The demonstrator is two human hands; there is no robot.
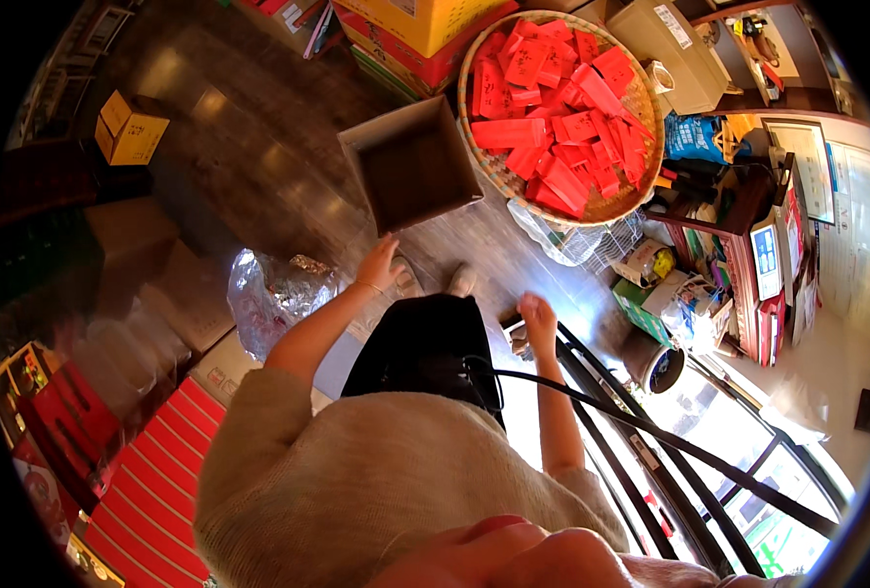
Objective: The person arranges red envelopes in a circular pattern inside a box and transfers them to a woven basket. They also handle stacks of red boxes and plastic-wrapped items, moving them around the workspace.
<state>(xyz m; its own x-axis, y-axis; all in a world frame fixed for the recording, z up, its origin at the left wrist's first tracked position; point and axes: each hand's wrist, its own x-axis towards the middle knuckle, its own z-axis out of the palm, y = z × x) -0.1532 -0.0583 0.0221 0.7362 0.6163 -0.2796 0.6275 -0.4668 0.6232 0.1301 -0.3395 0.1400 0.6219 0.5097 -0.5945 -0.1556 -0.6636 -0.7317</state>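
An open cardboard box (361,157) stands on the wooden floor ahead of me, its inside dark and looking empty. My left hand (377,267) reaches to its near left corner. The fingertips are at the near edge; whether they touch it I cannot tell. A gap shows between thumb and fingers, with nothing visible in them. My right hand (539,319) hangs apart at my right with curled fingers, and nothing shows in it. Beyond the box, to the right, a round woven basket (650,162) holds a heap of red paper packets (562,118).
Yellow and red cartons (425,24) are stacked behind the box. A crumpled silvery plastic bag (263,304) lies left of my feet. A wire rack (592,240) is under the basket. Shelves with books (739,255) stand at right, near a dark bin (663,370). A black cable (650,426) crosses at lower right.
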